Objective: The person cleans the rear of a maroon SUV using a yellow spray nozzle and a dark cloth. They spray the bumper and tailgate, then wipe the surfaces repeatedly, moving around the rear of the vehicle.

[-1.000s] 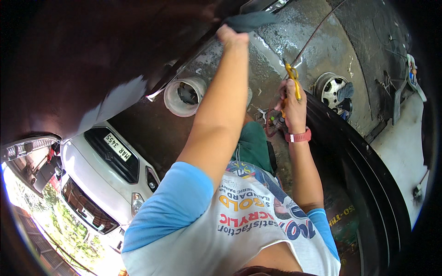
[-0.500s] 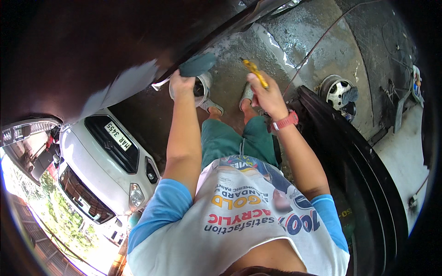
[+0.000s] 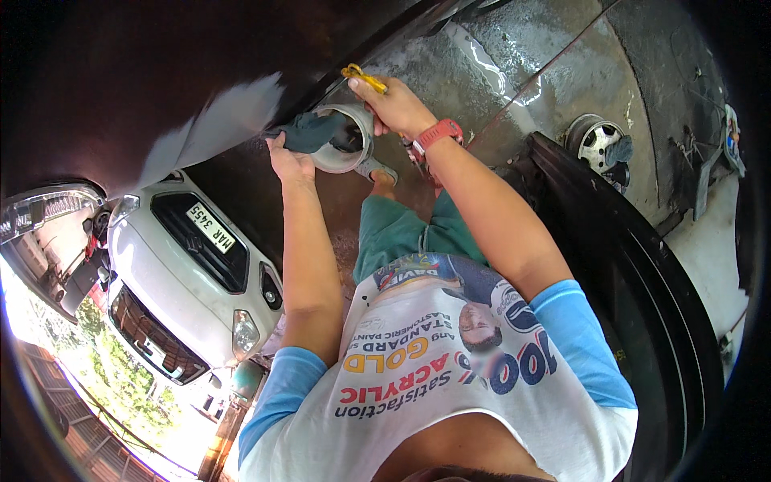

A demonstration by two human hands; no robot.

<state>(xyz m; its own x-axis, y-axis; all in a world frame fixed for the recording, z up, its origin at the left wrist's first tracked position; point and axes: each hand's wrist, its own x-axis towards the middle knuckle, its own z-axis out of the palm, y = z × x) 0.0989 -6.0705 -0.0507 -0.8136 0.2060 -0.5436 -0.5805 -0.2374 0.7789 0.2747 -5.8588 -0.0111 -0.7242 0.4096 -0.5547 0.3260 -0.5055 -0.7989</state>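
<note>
My left hand (image 3: 291, 163) is closed on a limp, dark grey-green cloth (image 3: 303, 133), beside the lower edge of a dark car body panel (image 3: 144, 88). The cloth lies across the left side of a white pail (image 3: 363, 128) with something dark inside. My right hand (image 3: 397, 106) is closed round a slim yellow tool (image 3: 365, 79), held above the pail's far right rim, near the panel edge. I cannot make out exactly what kind of tool it is. A pale grey patch (image 3: 233, 116) shows on the dark panel, left of my left hand.
A white car (image 3: 185, 257) stands at the left. Close on my right is a long black curved car part (image 3: 610, 241). A wheel rim (image 3: 593, 138) with a dark rag lies on the wet concrete floor (image 3: 514, 88). A thin reddish hose or cord (image 3: 554, 60) crosses the floor.
My right hand has moved left and away from me with the yellow tool, over the pail. My left hand has shifted left and nearer, and the cloth now droops across the pail.
</note>
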